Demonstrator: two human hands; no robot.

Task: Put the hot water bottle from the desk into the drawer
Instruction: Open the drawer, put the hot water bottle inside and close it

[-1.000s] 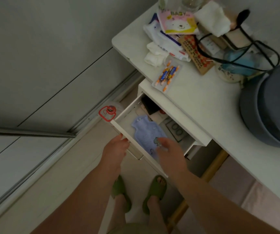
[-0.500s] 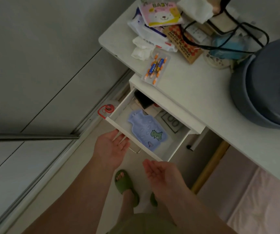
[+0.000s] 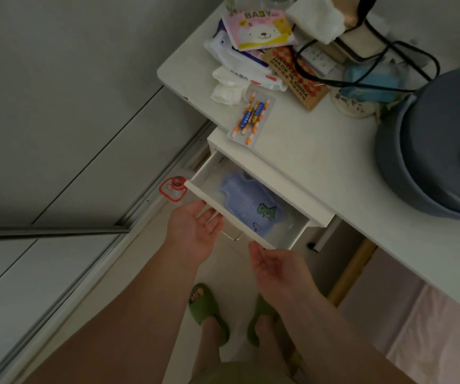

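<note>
One soft, fuzzy lilac hot water bottle (image 3: pixel 246 202) lies flat inside the smooth white open drawer (image 3: pixel 217 207). Both hands, left hand (image 3: pixel 194 231) and right hand (image 3: pixel 274 266), rest palm-up at its front, fingers spread and empty.

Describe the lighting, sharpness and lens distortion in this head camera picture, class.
Head view: dim and flat, no glare or hard shadows; the hot water bottle in the drawer reads clearly, as does the BABY pack; wide-angle bending curves the desk edge; both hands look slightly soft.

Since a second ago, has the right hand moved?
Yes. The right hand has pulled back out of the drawer, off the hot water bottle, and sits palm-up below the drawer front.
</note>
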